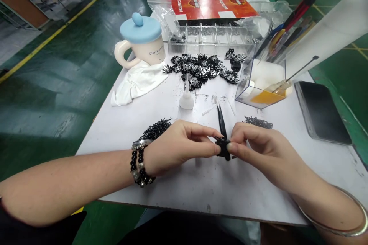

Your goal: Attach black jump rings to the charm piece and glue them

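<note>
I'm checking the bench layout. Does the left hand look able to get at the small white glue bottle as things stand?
Probably yes. The glue bottle stands upright just beyond the left hand, with bare table between them. But that hand is pinching a small black part together with the right hand.

Both hands, left hand (178, 143) and right hand (258, 149), pinch a small black part (223, 148) beside black tweezers (221, 120) over the white table (201, 183).

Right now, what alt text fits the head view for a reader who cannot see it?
Both hands, left hand and right hand, pinch a small black part with black tweezers over a white table. Behind lie a pile of black pieces, a glue bottle and a lidded mug.
</note>
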Motion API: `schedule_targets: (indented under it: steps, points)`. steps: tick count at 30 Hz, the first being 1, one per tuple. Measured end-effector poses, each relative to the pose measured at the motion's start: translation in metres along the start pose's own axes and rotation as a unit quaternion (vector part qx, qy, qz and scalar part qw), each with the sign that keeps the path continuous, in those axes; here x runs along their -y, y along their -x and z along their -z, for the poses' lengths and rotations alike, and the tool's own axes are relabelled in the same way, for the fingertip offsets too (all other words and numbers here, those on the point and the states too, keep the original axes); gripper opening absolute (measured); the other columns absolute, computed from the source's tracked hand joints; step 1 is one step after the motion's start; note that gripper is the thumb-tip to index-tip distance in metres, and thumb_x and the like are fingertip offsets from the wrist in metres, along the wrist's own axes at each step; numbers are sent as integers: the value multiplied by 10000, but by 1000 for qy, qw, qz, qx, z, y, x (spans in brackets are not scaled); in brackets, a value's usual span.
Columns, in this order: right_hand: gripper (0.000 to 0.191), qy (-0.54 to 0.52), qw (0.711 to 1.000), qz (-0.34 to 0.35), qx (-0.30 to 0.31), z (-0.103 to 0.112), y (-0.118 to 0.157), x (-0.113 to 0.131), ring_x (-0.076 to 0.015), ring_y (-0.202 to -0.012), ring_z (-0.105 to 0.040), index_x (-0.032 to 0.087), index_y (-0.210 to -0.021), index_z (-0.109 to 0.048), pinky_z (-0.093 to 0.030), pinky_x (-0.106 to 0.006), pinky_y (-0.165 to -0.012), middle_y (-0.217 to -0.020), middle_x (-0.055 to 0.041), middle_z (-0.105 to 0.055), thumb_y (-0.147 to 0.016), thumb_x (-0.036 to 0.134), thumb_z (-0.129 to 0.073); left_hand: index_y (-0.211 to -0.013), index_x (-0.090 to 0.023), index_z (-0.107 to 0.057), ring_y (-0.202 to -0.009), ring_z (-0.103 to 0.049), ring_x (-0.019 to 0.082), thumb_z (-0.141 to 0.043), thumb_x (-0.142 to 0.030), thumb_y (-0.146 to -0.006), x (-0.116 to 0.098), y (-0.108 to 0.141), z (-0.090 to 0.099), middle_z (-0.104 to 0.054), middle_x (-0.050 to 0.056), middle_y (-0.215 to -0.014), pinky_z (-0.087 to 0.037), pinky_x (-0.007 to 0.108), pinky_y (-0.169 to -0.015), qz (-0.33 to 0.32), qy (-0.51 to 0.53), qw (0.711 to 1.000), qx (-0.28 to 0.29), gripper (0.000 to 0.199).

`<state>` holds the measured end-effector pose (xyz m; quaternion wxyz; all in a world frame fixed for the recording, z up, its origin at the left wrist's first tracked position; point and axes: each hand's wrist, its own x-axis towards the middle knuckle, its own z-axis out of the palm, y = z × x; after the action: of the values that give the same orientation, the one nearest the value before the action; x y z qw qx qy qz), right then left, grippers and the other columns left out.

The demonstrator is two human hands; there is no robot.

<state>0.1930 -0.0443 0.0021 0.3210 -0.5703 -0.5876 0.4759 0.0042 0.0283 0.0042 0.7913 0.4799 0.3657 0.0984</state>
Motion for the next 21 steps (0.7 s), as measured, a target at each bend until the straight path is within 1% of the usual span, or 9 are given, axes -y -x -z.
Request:
schedule_targets:
  steps: [4, 10, 13, 16, 18, 21]
  points:
    - [223, -31, 999, -28, 3, 0, -1, -2, -94, -647, -468, 198, -655, -575, -348, -228, -601, -649, 35, -527, -777, 363, -663, -846, -151, -697, -559, -431, 54, -705, -169, -698, 1, -1, 0, -530, -45, -572, -323, 195, -554, 2, -7, 1000, -7, 149]
    - [255, -46, 997, -58, 20, -1, -3, -6, -107, -646, -463, 191, -676, -582, -351, -236, -595, -656, 18, -530, -787, 413, -639, -843, -154, -695, -610, -469, 77, -708, -195, -699, 2, -1, -1, -585, -23, -600, -343, 208, -604, 19, -5, 1000, -20, 151]
    - [277, -36, 997, -60, 30, -1, -4, -6, -113, -649, -478, 184, -676, -584, -360, -244, -605, -660, 8, -534, -800, 429, -617, -827, -147, -693, -630, -484, 90, -703, -199, -697, 2, 1, -3, -602, -12, -616, -356, 217, -623, 28, -5, 999, -22, 140]
    - [271, 1, 998, -53, 27, 2, -4, -6, -120, -654, -486, 184, -682, -593, -366, -252, -611, -668, 1, -538, -789, 430, -628, -814, -145, -692, -632, -500, 101, -702, -192, -675, 3, 2, -4, -610, -7, -607, -364, 225, -628, 33, -1, 999, -37, 147]
    - [259, 25, 999, -46, -3, 5, -6, -6, -127, -673, -493, 187, -727, -605, -370, -258, -612, -701, -6, -551, -790, 438, -623, -810, -148, -692, -622, -507, 108, -702, -178, -653, 4, 1, -5, -610, -8, -591, -368, 229, -623, 36, 6, 998, -49, 161]
    - [250, 48, 995, -22, -82, 7, -17, -4, -129, -682, -484, 195, -839, -606, -371, -266, -613, -745, -9, -552, -795, 441, -610, -796, -146, -690, -621, -513, 115, -683, -160, -635, 6, 0, -7, -604, -7, -587, -370, 235, -620, 41, 16, 998, -46, 162]
